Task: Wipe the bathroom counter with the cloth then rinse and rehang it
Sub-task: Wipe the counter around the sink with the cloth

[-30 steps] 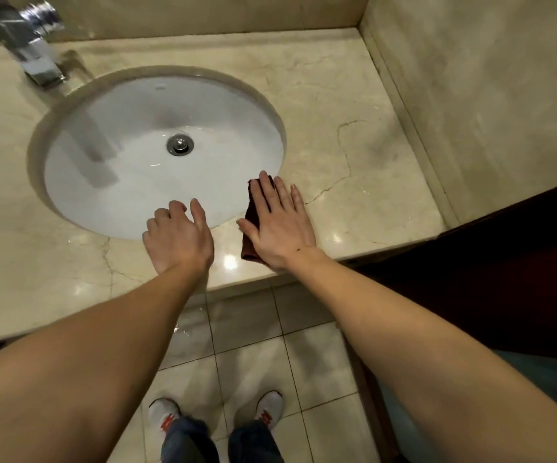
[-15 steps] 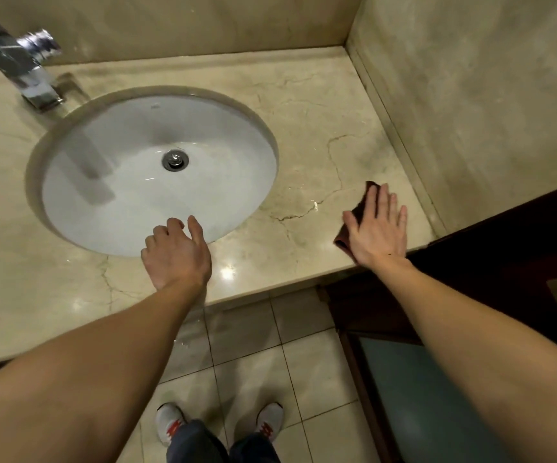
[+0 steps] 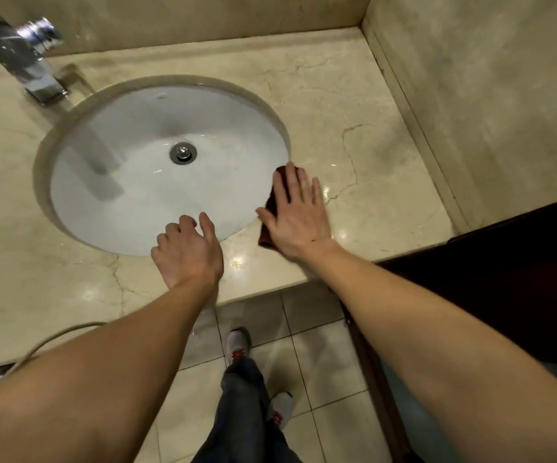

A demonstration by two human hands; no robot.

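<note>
Room: bathroom corner, beige stone walls behind and to the right of the sink, tiled floor below.
Counter (image 3: pixel 354 105): one polished marble slab wrapping the sink on all sides; glossy, with hairline veins right of the sink; looks hard and slick, so a cloth should glide easily.
Sink (image 3: pixel 143 195): one white oval basin set under the counter, the landmark for everything else; one metal drain (image 3: pixel 183 152) at its middle.
Faucet (image 3: pixel 23 58): one chrome spout, at the sink's back left.
Right hand (image 3: pixel 299 215): flat, fingers spread, palm pressing down on the cloth at the sink's right rim, on the counter.
Left hand (image 3: pixel 187 253): loosely curled, holding nothing, resting at the sink's front edge.
Cloth (image 3: pixel 272 208): one dark reddish-brown piece, mostly hidden under the right hand, showing at fingertips and thumb side; judged soft, light, limp, perhaps damp; best driven by flat palm pressure now, then bunched in the fist for rinsing.
Hose (image 3: pixel 53 339): one, front left of the sink.
Shoes: two.
</note>
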